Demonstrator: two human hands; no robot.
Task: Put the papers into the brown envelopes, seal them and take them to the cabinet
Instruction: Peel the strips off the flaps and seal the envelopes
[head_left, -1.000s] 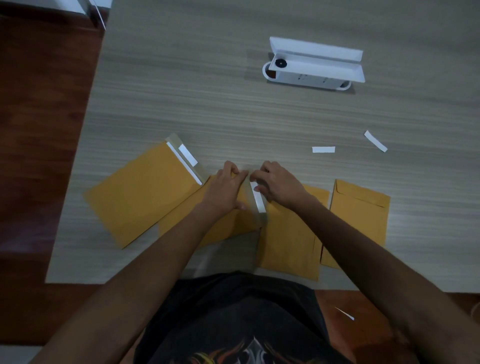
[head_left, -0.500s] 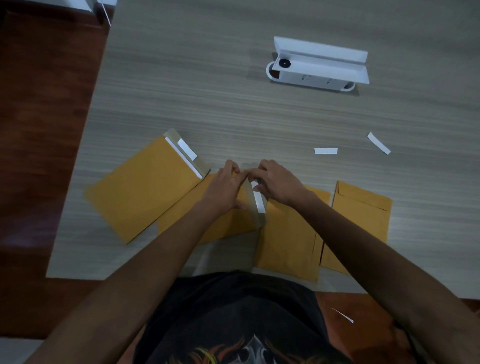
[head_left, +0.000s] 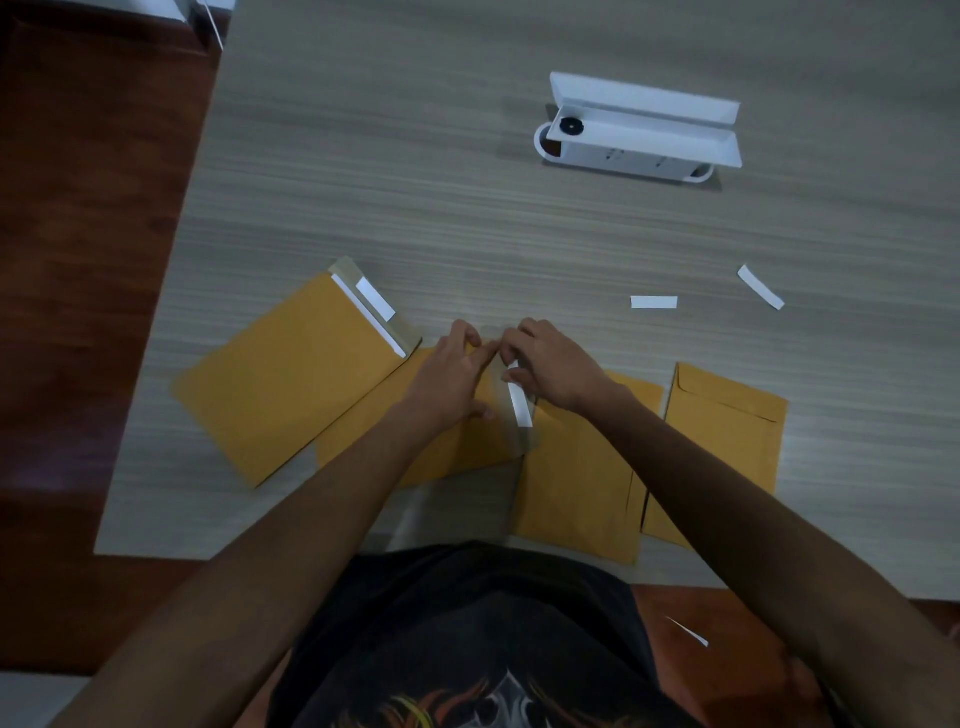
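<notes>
Little has been shifted since the earlier frames: fingertips of the left hand (head_left: 452, 376) and right hand (head_left: 553, 369) have been drawn closer, and the white strip (head_left: 518, 397) is pinched by the right and held partly peeled. Beneath the left palm the brown envelope (head_left: 447, 441) is pressed flat, long axis running from lower left to the flap (head_left: 511, 415) at the fingers. Should the strip tear, the seal could be spoiled.
</notes>
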